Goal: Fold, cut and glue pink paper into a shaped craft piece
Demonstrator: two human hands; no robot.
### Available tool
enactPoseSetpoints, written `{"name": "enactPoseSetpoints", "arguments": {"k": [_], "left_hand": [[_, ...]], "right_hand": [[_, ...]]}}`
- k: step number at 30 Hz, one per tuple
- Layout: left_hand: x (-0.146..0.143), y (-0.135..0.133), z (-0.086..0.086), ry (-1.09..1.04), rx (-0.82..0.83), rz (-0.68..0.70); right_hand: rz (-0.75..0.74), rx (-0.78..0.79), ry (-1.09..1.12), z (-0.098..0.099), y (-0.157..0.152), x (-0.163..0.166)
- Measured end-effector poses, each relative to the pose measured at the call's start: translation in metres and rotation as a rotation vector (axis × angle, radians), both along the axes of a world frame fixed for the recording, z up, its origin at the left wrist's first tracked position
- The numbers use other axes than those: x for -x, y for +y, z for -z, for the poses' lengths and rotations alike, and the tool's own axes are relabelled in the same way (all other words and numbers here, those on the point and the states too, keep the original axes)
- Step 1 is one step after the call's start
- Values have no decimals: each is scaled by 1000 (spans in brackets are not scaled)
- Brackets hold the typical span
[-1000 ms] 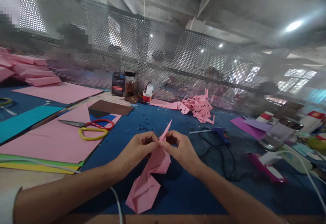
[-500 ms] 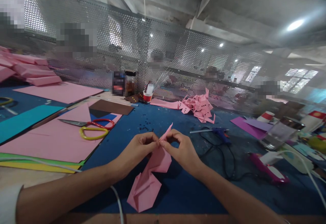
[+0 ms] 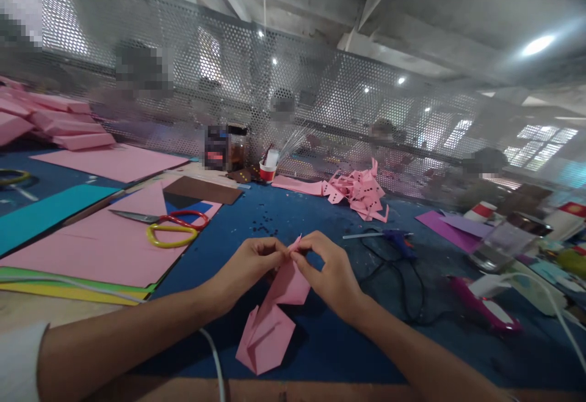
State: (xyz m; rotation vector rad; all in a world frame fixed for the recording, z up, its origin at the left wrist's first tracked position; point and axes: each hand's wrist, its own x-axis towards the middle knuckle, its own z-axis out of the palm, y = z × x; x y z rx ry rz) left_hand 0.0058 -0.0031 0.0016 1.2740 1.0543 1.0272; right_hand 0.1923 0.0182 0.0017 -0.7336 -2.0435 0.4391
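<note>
A folded piece of pink paper (image 3: 270, 332) hangs down between my hands, its creased, angular lower part close to the blue table top (image 3: 339, 353). My left hand (image 3: 256, 265) pinches its upper end between thumb and fingers. Right beside it, my right hand (image 3: 327, 268) grips the same end, thumb and index finger pressed together near the narrow tip. The fingertips of both hands almost touch and cover part of the folds.
Scissors (image 3: 176, 236) with red and yellow handles lie on pink sheets (image 3: 96, 237) at left. Behind my hands is a heap of pink paper pieces (image 3: 357, 188). A blue glue gun (image 3: 399, 242) with a black cable and a magenta one (image 3: 485, 307) lie at right.
The narrow pink tip that stuck up between my fingers is lower and mostly covered now. My right fingers have closed over it. The view has shifted slightly.
</note>
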Motion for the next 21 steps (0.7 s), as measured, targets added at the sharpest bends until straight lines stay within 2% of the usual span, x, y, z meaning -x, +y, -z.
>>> {"name": "enactPoseSetpoints", "arguments": {"k": [8, 21], "left_hand": [[0, -2, -4, -52, 32, 16], [5, -3, -6, -107, 27, 43]], "right_hand": [[56, -181, -129, -1, -1, -3], [57, -292, -231, 0, 0, -6]]}}
